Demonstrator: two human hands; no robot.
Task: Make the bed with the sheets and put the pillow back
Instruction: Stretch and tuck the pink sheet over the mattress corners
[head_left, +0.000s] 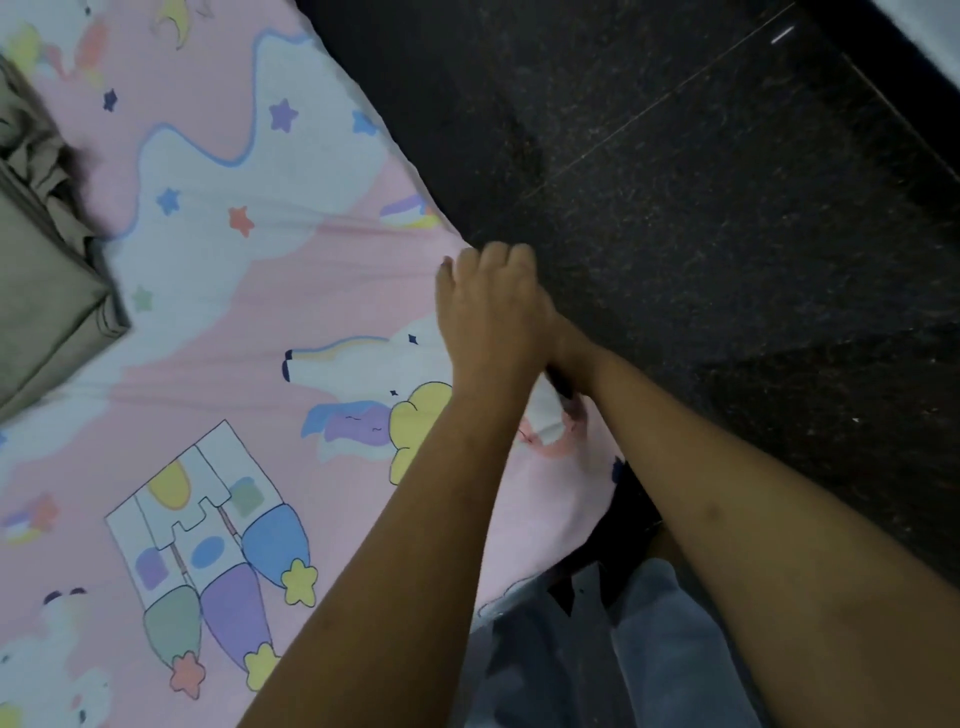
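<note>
A pink sheet (234, 312) printed with unicorns, stars and a castle lies stretched over the bed, with faint creases running toward its right edge. My left hand (488, 312) rests on that edge, its fingers curled down over the sheet where it meets the mattress side. My right hand (565, 347) reaches in just behind and under the left one, so only its wrist and heel show and its fingers are hidden. A small bunch of sheet is gathered below the two wrists. An olive folded bedding piece (41, 312) lies on the bed at the far left.
Dark speckled floor tiles (727, 208) fill the right half, right up against the bed's edge. My legs in grey-blue trousers (639, 649) stand at the bed's corner at the bottom. A pale strip shows at the top right corner.
</note>
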